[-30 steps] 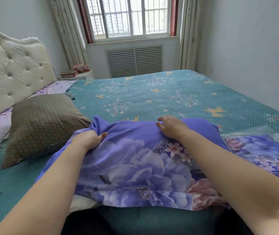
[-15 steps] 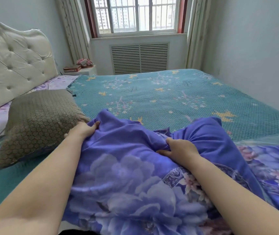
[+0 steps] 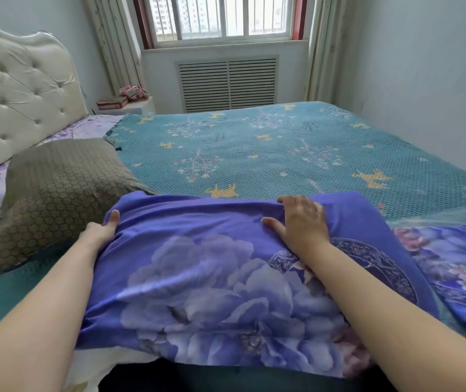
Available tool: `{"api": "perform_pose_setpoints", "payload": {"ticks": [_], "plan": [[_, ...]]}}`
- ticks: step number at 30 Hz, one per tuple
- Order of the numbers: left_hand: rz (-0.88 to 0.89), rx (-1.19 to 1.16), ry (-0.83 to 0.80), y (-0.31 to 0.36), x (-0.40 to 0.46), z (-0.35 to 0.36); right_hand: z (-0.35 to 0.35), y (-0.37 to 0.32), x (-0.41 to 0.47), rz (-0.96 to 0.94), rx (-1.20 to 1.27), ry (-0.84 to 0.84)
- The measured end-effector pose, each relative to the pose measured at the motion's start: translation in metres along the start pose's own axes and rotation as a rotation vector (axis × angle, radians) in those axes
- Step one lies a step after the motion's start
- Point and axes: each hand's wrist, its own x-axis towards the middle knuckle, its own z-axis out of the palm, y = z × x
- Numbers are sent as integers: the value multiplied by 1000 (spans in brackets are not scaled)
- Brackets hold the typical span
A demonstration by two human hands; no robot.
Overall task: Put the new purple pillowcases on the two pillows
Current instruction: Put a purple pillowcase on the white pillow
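Big teal bed [image 3: 282,154] fills the view, and right at its near edge you've got the pillow [image 3: 107,363] lying under the purple pillowcase [image 3: 212,278], only a pale corner poking out bottom left. Brown pillow [image 3: 56,193] sits to the left by the headboard, still bare of purple. The second pillowcase [image 3: 458,273] lies folded, apparently in a clear wrapper, on the right. Your hands are well apart: left hand [image 3: 99,233] grips the case's left edge, thumb on top, and right hand [image 3: 302,222] lies on the far edge with fingers curling over the fabric. By my reading you're mid-way through casing pillow one, working the case down over it. Next you'll want both far corners seated, then the open end tugged over that exposed corner. Hard to say how far in the pillow sits; the cloth hides it, and the near end is cut off by your arms.
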Motion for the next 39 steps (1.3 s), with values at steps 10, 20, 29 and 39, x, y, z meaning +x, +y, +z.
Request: {"api": "perform_pose_setpoints", "payload": {"ticks": [10, 20, 29, 39], "plan": [[93, -320, -142, -1, -46, 16, -13, -40, -37, -343, -283, -463], [32, -886, 459, 29, -114, 47, -103, -71, 59, -210, -75, 304], [-138, -833, -622, 51, -193, 148, -25, -27, 49, -203, 27, -358], [785, 41, 472, 44, -161, 125, 36, 33, -65, -217, 123, -32]]}}
